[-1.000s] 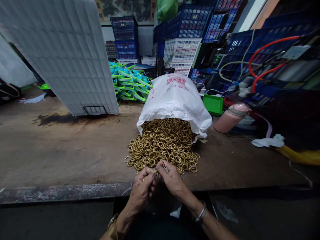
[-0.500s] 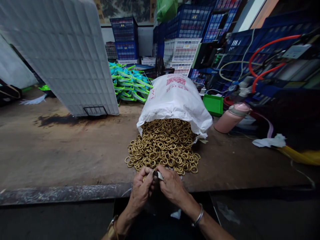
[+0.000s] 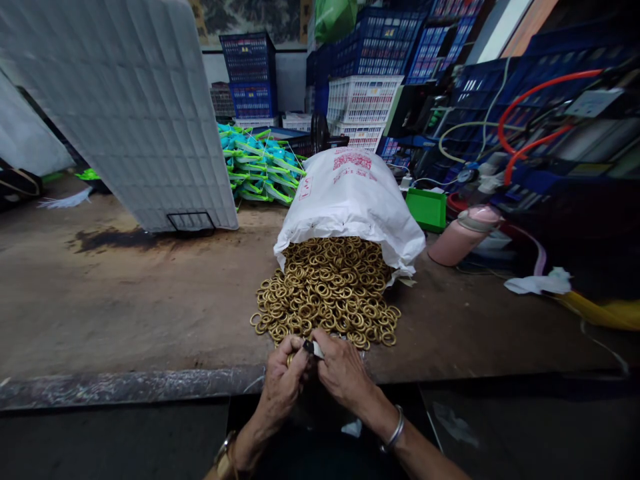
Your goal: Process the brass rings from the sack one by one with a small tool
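Just over the table's front edge, my left hand (image 3: 281, 379) is closed, pinching a brass-coloured ring (image 3: 290, 359) mostly hidden by the fingers. My right hand (image 3: 345, 371) grips a small piece with a black end and a pale white part (image 3: 317, 349); its kind is not clear. Its black end touches the left fingertips. Right beyond both hands lies a heap of brass-coloured rings (image 3: 327, 293). They spill from the mouth of a white woven sack (image 3: 350, 193) with red print, lying on its side.
A tall pale ribbed panel (image 3: 165, 127) stands at the left on the wooden table (image 3: 150, 300). Behind are bright blue and green items (image 3: 260, 167) and stacked crates (image 3: 365, 100). To the right are a green tray (image 3: 426, 209), a pink bottle (image 3: 463, 237) and hoses (image 3: 520, 113).
Both hands have shifted only slightly. More of the black end shows between the fingertips, slightly higher and further left. The heap and the sack have not moved.
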Motion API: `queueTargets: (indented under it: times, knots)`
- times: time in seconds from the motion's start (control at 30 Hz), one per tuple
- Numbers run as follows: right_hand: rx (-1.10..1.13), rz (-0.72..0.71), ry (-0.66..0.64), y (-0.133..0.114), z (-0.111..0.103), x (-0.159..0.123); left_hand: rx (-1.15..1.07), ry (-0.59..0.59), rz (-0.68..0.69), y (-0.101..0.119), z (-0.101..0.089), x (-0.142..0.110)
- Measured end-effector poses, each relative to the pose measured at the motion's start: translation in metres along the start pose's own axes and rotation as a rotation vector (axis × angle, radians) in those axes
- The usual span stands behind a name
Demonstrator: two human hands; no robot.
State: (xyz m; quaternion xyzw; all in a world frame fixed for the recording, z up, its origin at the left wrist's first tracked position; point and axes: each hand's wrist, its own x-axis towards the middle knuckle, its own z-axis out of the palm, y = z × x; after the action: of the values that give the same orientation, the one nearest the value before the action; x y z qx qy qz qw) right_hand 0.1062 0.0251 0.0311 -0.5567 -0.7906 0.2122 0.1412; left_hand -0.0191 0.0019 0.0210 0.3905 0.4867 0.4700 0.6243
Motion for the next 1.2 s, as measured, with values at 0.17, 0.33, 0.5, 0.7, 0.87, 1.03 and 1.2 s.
queueTargets:
  times: [0.17, 0.33, 0.5, 0.7, 0.87, 1.03, 1.2]
  knots:
    - [0.096, -0.015, -0.055, -0.002, -0.005, 0.001, -0.015, -0.042, 0.103, -0.001, -0.001, 0.0]
    - [0.132, -0.064, -0.184, 0.007, -0.004, 0.003, 0.014, -0.08, 0.137, -0.003, -0.006, -0.006]
    - [-0.188, 0.052, -0.095, 0.019, 0.005, 0.008, -0.11, -0.174, 0.03, 0.0, -0.011, -0.022]
    - [-0.234, 0.057, 0.053, 0.009, 0.002, 0.031, -0.425, -0.104, -0.119, 0.009, -0.013, -0.013]
    - [-0.332, 0.067, 0.053, 0.002, 0.003, 0.05, -0.478, -0.055, -0.116, 0.006, -0.023, -0.006]
    - [-0.384, 0.091, 0.052, 0.001, 0.008, 0.061, -0.595, -0.07, -0.168, -0.001, -0.031, -0.002]
    - [-0.396, 0.065, 0.083, 0.004, 0.01, 0.065, -0.704, -0.036, -0.237, -0.005, -0.035, 0.004]
